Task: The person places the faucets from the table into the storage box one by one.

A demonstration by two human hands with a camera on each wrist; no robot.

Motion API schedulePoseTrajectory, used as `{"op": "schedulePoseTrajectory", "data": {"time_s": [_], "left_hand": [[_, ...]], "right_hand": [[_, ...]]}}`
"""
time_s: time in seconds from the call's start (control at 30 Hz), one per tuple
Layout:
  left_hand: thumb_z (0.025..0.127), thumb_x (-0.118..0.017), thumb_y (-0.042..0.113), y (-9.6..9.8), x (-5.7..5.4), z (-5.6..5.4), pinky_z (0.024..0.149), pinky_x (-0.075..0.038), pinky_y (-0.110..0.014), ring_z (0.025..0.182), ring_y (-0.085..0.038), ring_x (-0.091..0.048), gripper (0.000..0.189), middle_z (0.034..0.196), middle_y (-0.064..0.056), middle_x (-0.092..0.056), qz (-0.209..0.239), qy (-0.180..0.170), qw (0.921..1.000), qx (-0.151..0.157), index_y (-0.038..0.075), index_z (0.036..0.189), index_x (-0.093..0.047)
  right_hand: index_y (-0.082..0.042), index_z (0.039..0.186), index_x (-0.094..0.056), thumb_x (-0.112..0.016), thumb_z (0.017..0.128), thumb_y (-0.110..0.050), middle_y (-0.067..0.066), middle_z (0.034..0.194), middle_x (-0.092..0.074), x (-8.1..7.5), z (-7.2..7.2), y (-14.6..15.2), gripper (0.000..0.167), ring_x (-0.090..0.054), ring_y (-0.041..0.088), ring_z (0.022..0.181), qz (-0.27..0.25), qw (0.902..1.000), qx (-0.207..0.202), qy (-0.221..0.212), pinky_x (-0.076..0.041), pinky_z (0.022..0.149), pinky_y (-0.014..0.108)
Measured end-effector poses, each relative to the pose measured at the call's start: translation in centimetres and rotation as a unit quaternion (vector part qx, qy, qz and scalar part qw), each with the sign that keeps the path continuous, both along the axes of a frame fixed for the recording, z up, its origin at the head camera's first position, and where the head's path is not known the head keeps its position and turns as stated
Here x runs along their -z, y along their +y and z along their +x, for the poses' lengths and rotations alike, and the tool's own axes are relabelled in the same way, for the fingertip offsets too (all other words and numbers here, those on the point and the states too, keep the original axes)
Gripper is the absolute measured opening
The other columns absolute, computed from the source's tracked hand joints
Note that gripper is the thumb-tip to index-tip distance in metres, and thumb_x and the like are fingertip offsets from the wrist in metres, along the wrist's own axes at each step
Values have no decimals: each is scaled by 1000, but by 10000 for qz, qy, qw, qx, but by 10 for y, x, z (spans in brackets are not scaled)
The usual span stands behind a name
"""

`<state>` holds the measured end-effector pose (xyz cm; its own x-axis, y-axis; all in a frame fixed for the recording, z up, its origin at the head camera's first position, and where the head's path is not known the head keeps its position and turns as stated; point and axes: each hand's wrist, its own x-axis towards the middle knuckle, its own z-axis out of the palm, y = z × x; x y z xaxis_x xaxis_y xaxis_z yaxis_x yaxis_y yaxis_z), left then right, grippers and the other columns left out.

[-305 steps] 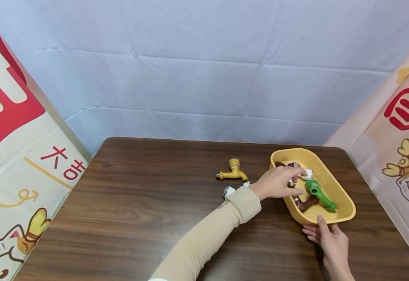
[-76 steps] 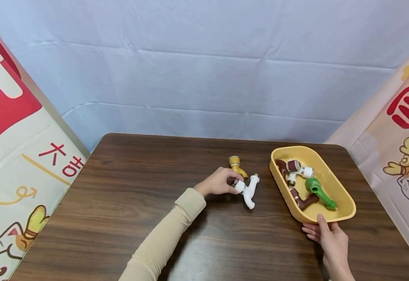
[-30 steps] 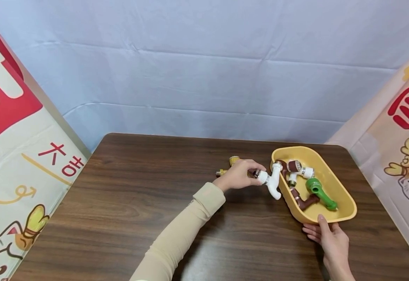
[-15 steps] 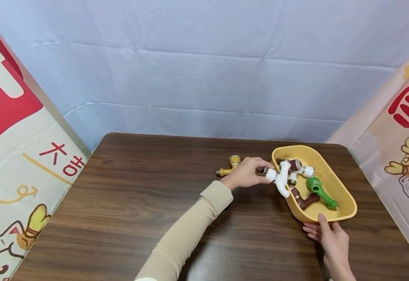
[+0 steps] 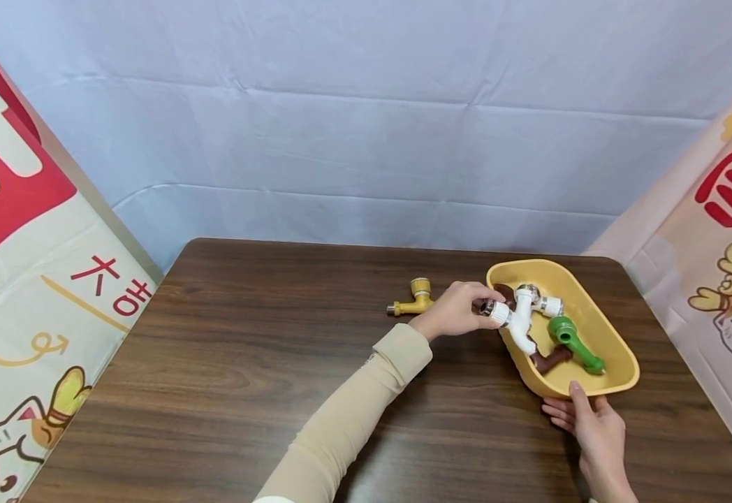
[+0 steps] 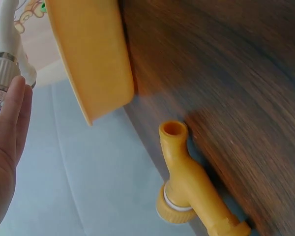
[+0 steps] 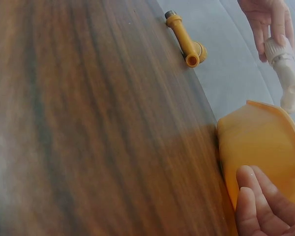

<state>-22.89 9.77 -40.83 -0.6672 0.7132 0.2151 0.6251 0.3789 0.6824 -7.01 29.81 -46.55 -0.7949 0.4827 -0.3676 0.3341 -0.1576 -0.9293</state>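
Note:
My left hand pinches the ribbed knob of a white faucet and holds it over the left rim of a yellow plastic basin. In the right wrist view the white faucet hangs above the basin wall. My right hand grips the basin's near end, thumb at the rim and fingers against the outside. Inside the basin lie a green faucet, a brown faucet, and another white one. The raised white faucet partly hides the things beneath it.
A yellow faucet lies on the dark wood table, left of the basin and behind my left forearm. A pale cloth hangs along the back edge, with printed banners at both sides.
My left hand has lifted the white faucet from the table and carried it right, over the basin's rim. The yellow faucet shows more fully again. My right hand stays at the basin.

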Motion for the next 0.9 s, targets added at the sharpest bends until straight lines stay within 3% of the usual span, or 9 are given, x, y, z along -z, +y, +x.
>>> {"op": "schedulePoseTrajectory", "data": {"time_s": [0.5,0.9], "left_hand": [[79,-72,22,23,-1,0,73,-38,-8,86,-2,-55,37,113,3,-62,-69,301,9995,45,11,114,-64],[79,-73,23,43,-5,0,69,-35,-7,75,1,-49,37,109,6,-63,-145,248,9993,-239,14,114,-65]], "right_hand": [[-12,109,-43,-46,93,-39,-3,60,-66,2,2,-1,31,-65,8,60,116,9999,46,-61,-51,53,23],[-13,110,-41,-44,93,-41,-7,59,-65,1,0,1,34,-65,7,62,128,9996,34,-268,-51,55,23]]}}
